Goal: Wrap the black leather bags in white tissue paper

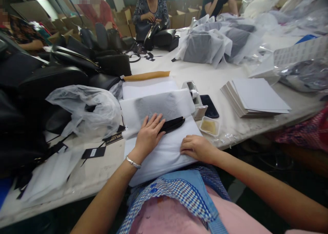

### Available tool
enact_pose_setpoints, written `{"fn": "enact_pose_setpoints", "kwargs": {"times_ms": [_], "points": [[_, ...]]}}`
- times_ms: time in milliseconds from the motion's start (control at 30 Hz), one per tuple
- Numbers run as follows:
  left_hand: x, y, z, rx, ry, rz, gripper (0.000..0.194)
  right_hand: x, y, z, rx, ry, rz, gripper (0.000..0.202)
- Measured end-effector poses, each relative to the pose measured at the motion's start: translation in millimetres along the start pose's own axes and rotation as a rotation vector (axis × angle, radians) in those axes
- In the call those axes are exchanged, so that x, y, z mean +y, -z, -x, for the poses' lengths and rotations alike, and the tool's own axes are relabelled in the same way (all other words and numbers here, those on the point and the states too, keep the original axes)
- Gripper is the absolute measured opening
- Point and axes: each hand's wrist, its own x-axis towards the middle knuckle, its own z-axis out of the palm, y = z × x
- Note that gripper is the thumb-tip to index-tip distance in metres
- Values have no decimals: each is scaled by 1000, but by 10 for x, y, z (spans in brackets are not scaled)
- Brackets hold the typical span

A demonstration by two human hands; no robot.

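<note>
A flat dark item lies under thin white paper point(181, 99), with a black strip or pouch point(173, 125) showing at the paper's lower edge. My left hand point(151, 134) rests on the paper and the left end of the black strip, its fingers spread. White sheets point(164, 155) lie beneath, reaching the table's front edge. On their right side is my right hand point(193, 147), fingers curled together at the sheet; whether it pinches the paper is too small to tell.
Black bags point(74, 73) and crumpled clear plastic point(99, 114) are on the left. A tape dispenser point(196, 100), phone point(210, 106), small dish point(209, 126) and stacked boards point(258, 97) stand on the right. Wrapped bags point(200, 46) and other people are beyond.
</note>
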Motion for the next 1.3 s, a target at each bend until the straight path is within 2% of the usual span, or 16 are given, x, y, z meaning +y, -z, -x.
{"fn": "enact_pose_setpoints", "kwargs": {"times_ms": [200,267,367,467,600,633,700,767,833,900,967,1100,1167,1233,1300], "points": [[-38,103,-28,-32,2,55,47,-28,111,-37,-87,-88,-121,11],[-51,146,-45,-45,7,75,46,-30,180,-65,-71,-115,-183,10],[-74,220,-81,-69,11,100,46,-33,293,-127,19,-162,-193,10],[-105,291,-124,-104,12,115,45,-121,398,-153,62,-112,-174,12],[-133,333,-157,-133,3,120,46,-350,552,-72,14,24,-385,24],[-135,330,-157,-134,1,120,47,-369,596,-49,71,22,-399,29],[-135,310,-153,-126,1,115,48,-293,682,-19,297,-36,-260,36],[-139,281,-146,-114,-2,104,49,-67,752,-3,533,-153,57,42],[-149,254,-140,-104,-8,95,50,225,785,36,650,-292,364,49],[-164,233,-137,-94,-16,92,50,470,751,129,674,-406,538,51],[-179,215,-133,-82,-21,94,50,603,633,271,669,-465,615,46],[-191,178,-126,-63,-17,103,49,651,267,564,545,-476,657,35],[-192,166,-126,-57,-14,100,49,663,150,640,471,-459,634,31],[-194,164,-129,-54,-15,98,50,668,140,643,464,-449,590,27],[-196,172,-133,-55,-14,101,50,622,219,582,547,-436,536,26]]}}
